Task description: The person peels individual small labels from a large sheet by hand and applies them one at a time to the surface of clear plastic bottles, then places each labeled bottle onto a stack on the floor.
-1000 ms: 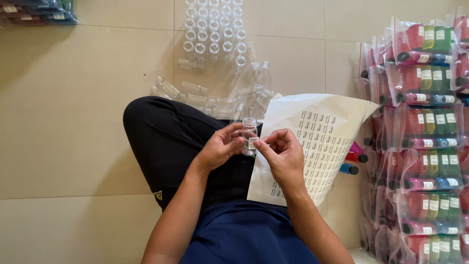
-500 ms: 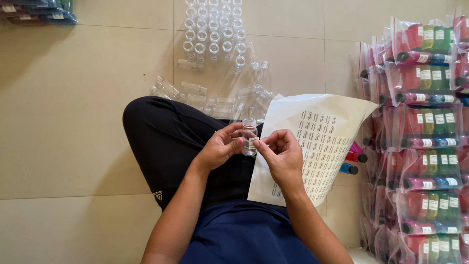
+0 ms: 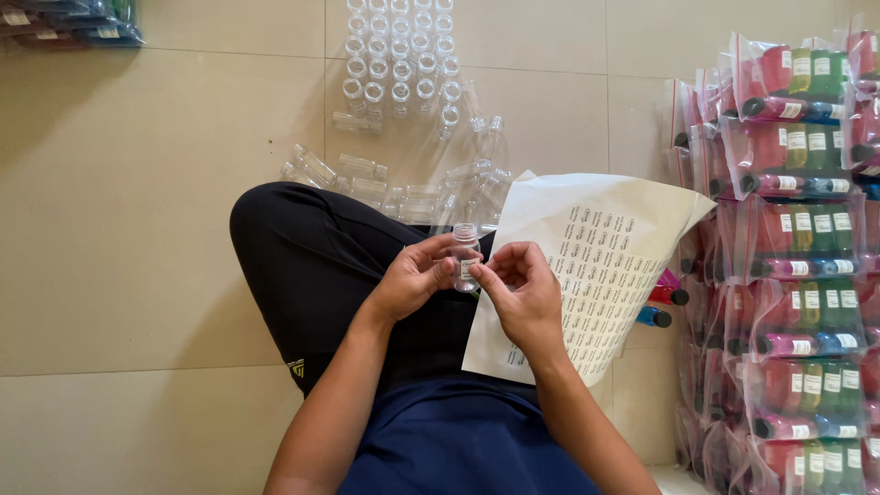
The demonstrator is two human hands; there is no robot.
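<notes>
Left of the grip, past the black-trousered knee (image 3: 302,257), bare tiled floor (image 3: 137,229) lies open. Ahead, loose and standing clear vials (image 3: 403,92) crowd the floor. Just right, the label sheet (image 3: 596,266) blocks the way; beyond it, stacked bags of coloured bottles (image 3: 797,238) wall that side.

This looks like a small home packing workshop, set up on a beige tiled floor (image 3: 137,229). Rows of empty clear bottles (image 3: 399,64) stand at the top centre. Stacked plastic bags of coloured bottles (image 3: 797,247) fill the right edge. A sheet of printed labels (image 3: 596,266) lies at centre right. More bags (image 3: 73,23), perhaps the same goods, sit upper left.
</notes>
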